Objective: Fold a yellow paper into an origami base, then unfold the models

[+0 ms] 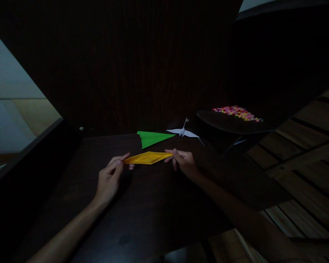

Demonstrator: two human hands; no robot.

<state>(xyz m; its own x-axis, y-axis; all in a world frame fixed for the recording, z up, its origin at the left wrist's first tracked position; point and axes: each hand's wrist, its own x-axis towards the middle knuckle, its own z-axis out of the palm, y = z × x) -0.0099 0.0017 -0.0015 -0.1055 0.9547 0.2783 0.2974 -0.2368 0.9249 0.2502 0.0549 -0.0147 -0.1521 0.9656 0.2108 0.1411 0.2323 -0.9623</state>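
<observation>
Above the dark wooden surface, in the head view, a yellow paper boat stretches between your two hands, near the middle of the picture. Your left hand grips its left tip, thumb on the near side and fingers behind and beneath; your right hand pinches the opposite tip between thumb and fingers. Neither hand is empty. Whether the underside touches the wood, you cannot tell from this angle.

Expect the boat to be very light, crisp along its creases but soft across its flat walls. It should not be slippery, yet it would probably crush or tear if you squeezed or pulled hard. The pointed ends, where the folded layers seem to gather, look like the best places to hold, with a fingertip pinch; the middle is likely to give more easily.

To the eye, it is long and narrow, plain bright yellow, tapering to both ends, with a low peak folded in the centre and darker shading along the inner folds. Just beyond it from you lie a green folded-paper dart and a white paper crane. Farther right, a dark ledge bears a heap of small pink, red and yellow pieces, too small to make out singly.
</observation>
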